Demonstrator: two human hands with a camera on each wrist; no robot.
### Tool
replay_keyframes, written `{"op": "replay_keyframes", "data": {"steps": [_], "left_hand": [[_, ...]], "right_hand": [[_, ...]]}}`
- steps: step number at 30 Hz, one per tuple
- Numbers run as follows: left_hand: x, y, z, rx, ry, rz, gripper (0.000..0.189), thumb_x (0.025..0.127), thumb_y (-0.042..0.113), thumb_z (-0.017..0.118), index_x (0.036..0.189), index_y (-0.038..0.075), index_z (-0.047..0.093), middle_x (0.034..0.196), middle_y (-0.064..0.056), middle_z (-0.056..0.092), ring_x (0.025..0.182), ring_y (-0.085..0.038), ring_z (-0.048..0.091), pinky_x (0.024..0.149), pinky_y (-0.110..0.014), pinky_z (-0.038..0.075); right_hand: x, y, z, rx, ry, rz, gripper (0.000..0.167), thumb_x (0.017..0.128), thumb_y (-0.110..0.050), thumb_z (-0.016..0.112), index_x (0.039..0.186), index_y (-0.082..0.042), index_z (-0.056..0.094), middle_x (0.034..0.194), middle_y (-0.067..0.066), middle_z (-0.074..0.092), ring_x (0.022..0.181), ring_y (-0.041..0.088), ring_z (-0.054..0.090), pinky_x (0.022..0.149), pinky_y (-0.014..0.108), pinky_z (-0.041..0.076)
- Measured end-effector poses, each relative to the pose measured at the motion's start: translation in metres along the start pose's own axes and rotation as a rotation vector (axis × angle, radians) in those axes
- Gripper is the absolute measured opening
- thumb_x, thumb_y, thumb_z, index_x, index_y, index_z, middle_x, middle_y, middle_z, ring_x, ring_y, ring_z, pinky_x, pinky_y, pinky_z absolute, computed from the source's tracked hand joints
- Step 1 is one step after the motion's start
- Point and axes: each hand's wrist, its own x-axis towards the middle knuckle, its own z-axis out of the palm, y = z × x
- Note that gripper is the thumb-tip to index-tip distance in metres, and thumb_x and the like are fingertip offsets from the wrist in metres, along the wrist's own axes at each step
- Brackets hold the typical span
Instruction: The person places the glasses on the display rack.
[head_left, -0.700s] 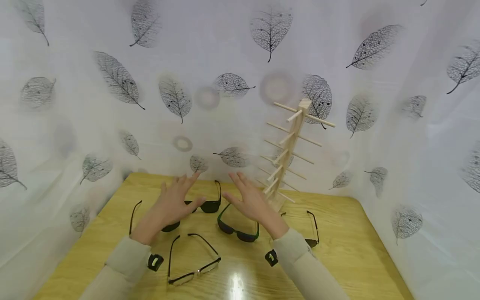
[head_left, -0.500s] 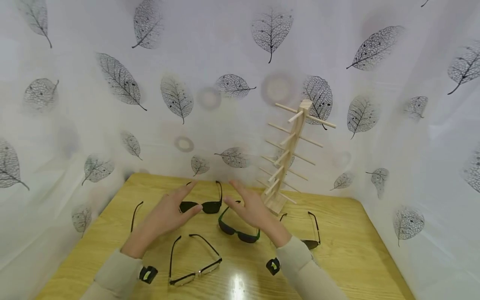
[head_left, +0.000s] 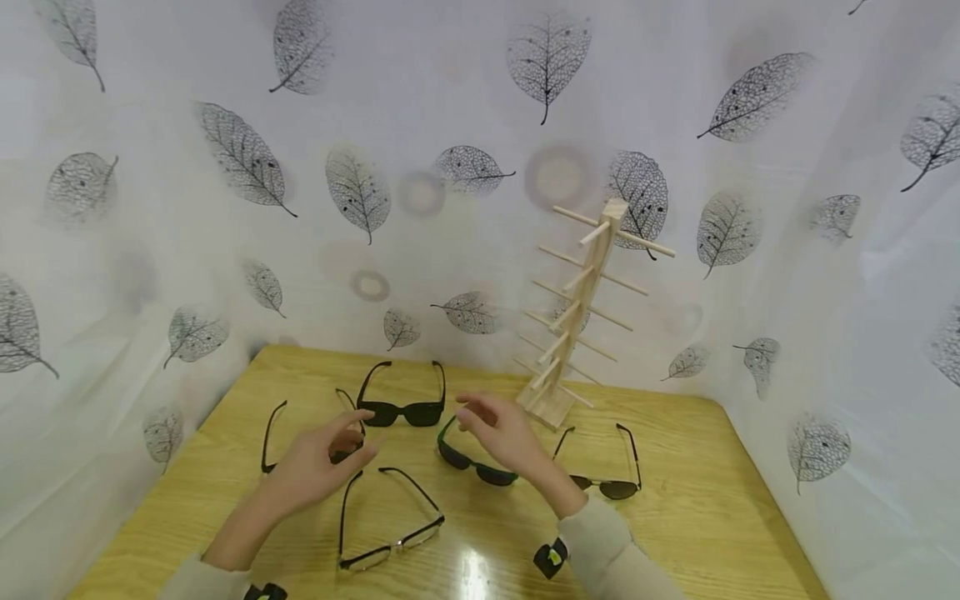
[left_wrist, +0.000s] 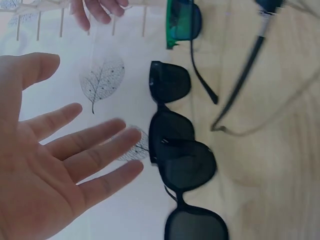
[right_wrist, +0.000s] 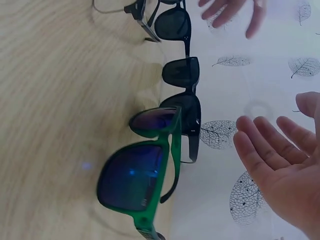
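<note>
My left hand (head_left: 311,467) hovers over the table with relaxed, spread fingers and holds nothing. In the head view it partly covers a pair of black sunglasses (head_left: 266,446) at the left. Over the green-framed sunglasses (head_left: 493,476) hangs my right hand (head_left: 504,429), its fingers loosely bent and nothing in them. Black sunglasses (head_left: 423,414) lie behind, between the two hands. Closer to me are clear-lensed glasses (head_left: 422,532) with a dark frame. Thin-framed sunglasses (head_left: 618,490) lie right of my right forearm. The right wrist view shows the green frame (right_wrist: 165,165) below the empty right palm (right_wrist: 287,170).
A tall wooden rack (head_left: 583,296) with several pegs on each side stands at the back right of the wooden table (head_left: 697,517). Behind the table and along its sides hangs a white curtain (head_left: 465,83) printed with leaves.
Both hands have drawn back and lowered, the left one also shifting leftward. Their fingers were stretched forward and are now more bent. The black sunglasses at the back have come fully into view.
</note>
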Motion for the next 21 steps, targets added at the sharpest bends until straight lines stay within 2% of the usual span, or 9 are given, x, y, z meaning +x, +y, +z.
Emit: {"op": "replay_keyframes", "data": {"steps": [4,8,11,16,21], "left_hand": [[-0.011,-0.007,0.002,-0.064,-0.013,-0.043,0.053,0.105,0.044,0.065,0.149,0.017,0.056,0.107,0.000,0.079,0.088,-0.010,0.073,0.075,-0.030,0.058],[-0.024,-0.015,0.005,-0.079,-0.032,-0.094,0.050,0.104,0.042,0.066,0.146,0.016,0.060,0.102,0.000,0.078,0.083,-0.013,0.073,0.069,-0.025,0.056],[-0.032,-0.021,0.007,-0.083,-0.056,-0.133,0.051,0.104,0.043,0.067,0.145,0.014,0.061,0.102,0.001,0.077,0.083,-0.012,0.073,0.071,-0.025,0.057],[-0.040,-0.028,0.010,-0.097,-0.102,-0.153,0.051,0.104,0.040,0.067,0.145,0.010,0.060,0.100,0.000,0.076,0.082,-0.011,0.072,0.069,-0.025,0.055],[-0.048,-0.036,0.013,-0.132,-0.126,-0.118,0.050,0.104,0.035,0.067,0.145,0.006,0.060,0.101,-0.001,0.077,0.081,-0.008,0.071,0.068,-0.024,0.056]], "right_hand": [[-0.003,0.004,0.003,0.078,-0.039,0.024,0.037,0.109,-0.025,0.060,0.142,-0.008,0.064,0.111,0.013,0.077,0.096,0.027,0.076,0.086,0.039,0.063],[-0.009,0.011,0.008,0.152,-0.095,0.064,0.039,0.110,-0.023,0.059,0.144,-0.006,0.062,0.117,0.024,0.073,0.101,0.042,0.074,0.087,0.048,0.062],[-0.014,0.015,0.014,0.189,-0.137,0.092,0.039,0.110,-0.024,0.058,0.145,-0.006,0.061,0.121,0.028,0.071,0.102,0.043,0.073,0.089,0.051,0.061],[-0.021,0.021,0.024,0.223,-0.171,0.115,0.041,0.110,-0.025,0.059,0.145,-0.004,0.061,0.123,0.027,0.070,0.100,0.035,0.075,0.090,0.052,0.061],[-0.027,0.027,0.032,0.226,-0.192,0.130,0.043,0.108,-0.024,0.062,0.144,-0.001,0.060,0.116,0.025,0.072,0.095,0.022,0.074,0.089,0.049,0.062]]}}
